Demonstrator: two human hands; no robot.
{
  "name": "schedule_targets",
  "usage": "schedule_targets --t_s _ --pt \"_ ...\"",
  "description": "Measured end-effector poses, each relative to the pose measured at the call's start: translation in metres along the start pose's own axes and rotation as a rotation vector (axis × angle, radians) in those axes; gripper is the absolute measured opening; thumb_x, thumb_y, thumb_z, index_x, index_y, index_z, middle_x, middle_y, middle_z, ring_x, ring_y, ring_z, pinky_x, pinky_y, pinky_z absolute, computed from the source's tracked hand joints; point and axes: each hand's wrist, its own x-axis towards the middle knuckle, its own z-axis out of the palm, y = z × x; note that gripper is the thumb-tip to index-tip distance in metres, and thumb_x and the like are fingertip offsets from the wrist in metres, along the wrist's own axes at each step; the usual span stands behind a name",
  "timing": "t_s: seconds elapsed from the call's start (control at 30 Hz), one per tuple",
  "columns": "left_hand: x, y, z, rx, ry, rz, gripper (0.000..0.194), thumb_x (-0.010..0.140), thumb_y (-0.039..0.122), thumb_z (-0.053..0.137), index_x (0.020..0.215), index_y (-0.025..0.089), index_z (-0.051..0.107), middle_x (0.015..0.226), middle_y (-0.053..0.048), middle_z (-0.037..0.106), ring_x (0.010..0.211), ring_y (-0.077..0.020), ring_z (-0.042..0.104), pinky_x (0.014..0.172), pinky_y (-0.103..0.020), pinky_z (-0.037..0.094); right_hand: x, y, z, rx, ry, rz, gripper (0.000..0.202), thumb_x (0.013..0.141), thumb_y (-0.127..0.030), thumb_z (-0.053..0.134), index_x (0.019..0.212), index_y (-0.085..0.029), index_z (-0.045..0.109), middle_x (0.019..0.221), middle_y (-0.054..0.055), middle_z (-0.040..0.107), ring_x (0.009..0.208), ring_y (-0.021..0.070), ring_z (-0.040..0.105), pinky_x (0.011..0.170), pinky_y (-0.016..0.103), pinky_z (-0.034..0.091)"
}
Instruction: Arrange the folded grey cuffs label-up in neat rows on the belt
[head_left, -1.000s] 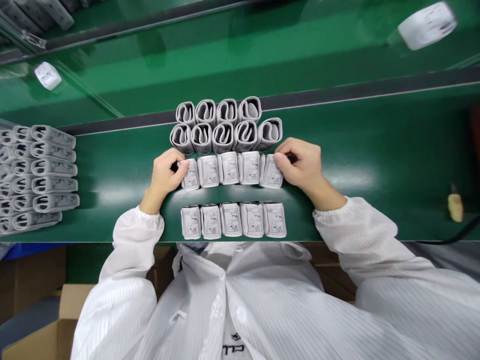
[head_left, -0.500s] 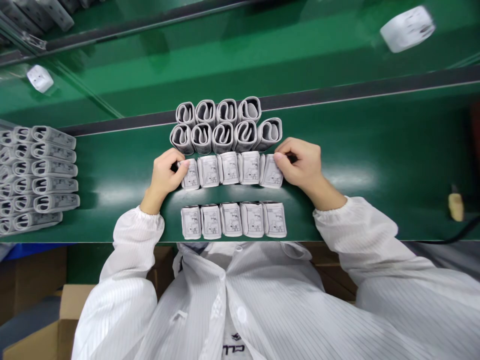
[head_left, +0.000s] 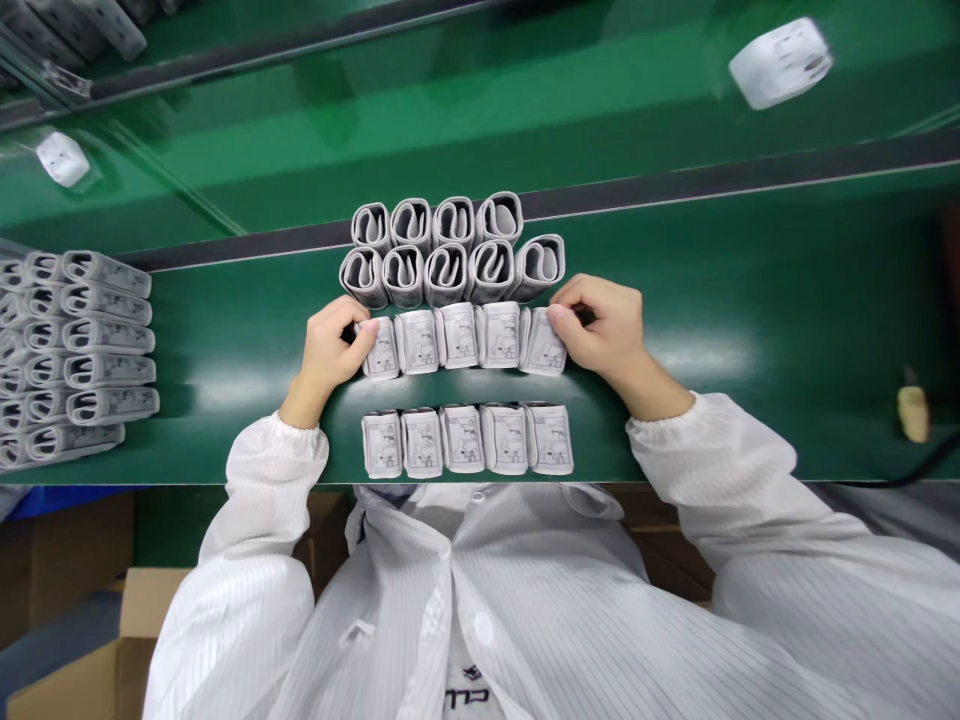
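Note:
Several folded printed bundles (head_left: 459,336) form a row on the green table. My left hand (head_left: 335,340) grips the leftmost bundle (head_left: 382,350) of this row, thumb on its top. At the other end my right hand (head_left: 600,325) is closed on the rightmost bundle (head_left: 545,345). Nearer my body lies a second row of flat bundles (head_left: 463,440), touched by neither hand. Beyond the held row, rolled bundles (head_left: 448,275) stand in two rows with their folded ends showing; the farthest row (head_left: 454,222) lies against the dark strip.
Stacked rolled bundles (head_left: 109,320) fill the table's left side. A yellow-handled tool (head_left: 913,412) and a black cable lie at the right. White sockets (head_left: 781,63) are on the green back panel. An open cardboard box (head_left: 82,660) is below at the left.

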Motion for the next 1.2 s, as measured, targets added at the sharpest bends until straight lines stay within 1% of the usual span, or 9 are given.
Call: schedule_targets --t_s 0.17,0.37,0.5,0.63,0.77,0.87,0.97,1.1,1.2 --pt "-0.0004 -0.0001 0.0001 0.005 -0.006 -0.02 0.042 0.11 0.049 0.065 0.077 0.023 0.059 0.076 -0.001 0.07 0.07 -0.0157 0.064 0.066 -0.033 0.048 0.0 0.0003 0.0003 0.002 0.002 -0.002 0.032 0.104 -0.042 0.066 0.077 -0.028 0.057 0.071 0.001 0.064 0.059 0.0196 0.055 0.056 0.04 0.041" --pt "-0.0007 -0.0007 -0.0001 0.035 -0.025 -0.069 0.049 0.109 0.059 0.061 0.076 0.024 0.059 0.075 -0.003 0.07 0.07 -0.0174 0.064 0.067 -0.036 0.05 0.0009 -0.0017 -0.0003 -0.034 -0.019 0.06 0.041 0.105 -0.054 0.064 0.074 -0.028 0.055 0.07 0.002 0.066 0.059 0.0207 0.056 0.056 0.041 0.041" --pt "-0.0011 -0.0012 -0.0002 0.044 -0.027 -0.077 0.051 0.109 0.062 0.06 0.075 0.024 0.059 0.075 -0.003 0.07 0.07 -0.0177 0.064 0.067 -0.036 0.05 0.0011 -0.0025 -0.0009 -0.038 -0.026 0.066 0.043 0.106 -0.057 0.063 0.074 -0.029 0.055 0.071 0.002 0.066 0.06 0.0205 0.056 0.057 0.041 0.042" --pt "-0.0013 -0.0009 -0.0002 0.044 -0.027 -0.082 0.05 0.109 0.061 0.06 0.075 0.024 0.059 0.075 -0.003 0.07 0.071 -0.0177 0.064 0.068 -0.036 0.051 0.0012 -0.0024 -0.0012 -0.036 -0.032 0.073 0.042 0.105 -0.055 0.064 0.074 -0.028 0.055 0.071 0.003 0.066 0.06 0.0208 0.057 0.056 0.041 0.043" --pt "-0.0008 -0.0005 -0.0001 0.017 -0.01 -0.03 0.044 0.11 0.051 0.064 0.077 0.023 0.059 0.076 -0.002 0.071 0.071 -0.0161 0.065 0.067 -0.034 0.049 0.0011 -0.0017 -0.0009 -0.015 -0.016 0.037 0.041 0.106 -0.053 0.064 0.075 -0.028 0.056 0.072 0.002 0.066 0.059 0.0201 0.056 0.056 0.04 0.041" --pt "-0.0005 -0.0003 -0.0003 0.003 -0.003 -0.01 0.041 0.109 0.047 0.066 0.077 0.023 0.059 0.077 -0.002 0.071 0.071 -0.0156 0.065 0.067 -0.033 0.049 0.0009 -0.0014 -0.0006 -0.022 -0.02 0.052 0.041 0.106 -0.054 0.065 0.075 -0.028 0.056 0.071 0.002 0.065 0.06 0.0203 0.056 0.056 0.04 0.042" --pt "-0.0007 -0.0004 -0.0006 0.017 -0.015 -0.034 0.044 0.11 0.051 0.064 0.077 0.023 0.059 0.076 -0.002 0.071 0.071 -0.0164 0.065 0.067 -0.034 0.049 0.0007 -0.0011 -0.0006 -0.027 -0.027 0.065 0.041 0.105 -0.054 0.065 0.075 -0.028 0.056 0.071 0.002 0.065 0.06 0.0207 0.056 0.056 0.041 0.042" --pt "-0.0013 -0.0012 -0.0006 0.031 -0.024 -0.064 0.047 0.109 0.057 0.062 0.076 0.024 0.059 0.076 -0.003 0.07 0.071 -0.0173 0.064 0.067 -0.036 0.05 0.0003 -0.0005 -0.0005 -0.009 -0.015 0.037 0.037 0.105 -0.049 0.065 0.075 -0.028 0.056 0.071 0.002 0.065 0.059 0.0205 0.055 0.056 0.041 0.042" --pt "-0.0017 -0.0016 -0.0004 0.041 -0.028 -0.085 0.05 0.109 0.061 0.06 0.075 0.024 0.059 0.075 -0.003 0.07 0.071 -0.018 0.064 0.068 -0.036 0.051 0.0002 -0.0007 -0.0006 -0.02 -0.019 0.047 0.035 0.104 -0.046 0.066 0.076 -0.029 0.056 0.07 0.002 0.065 0.06 0.0212 0.056 0.057 0.042 0.043"
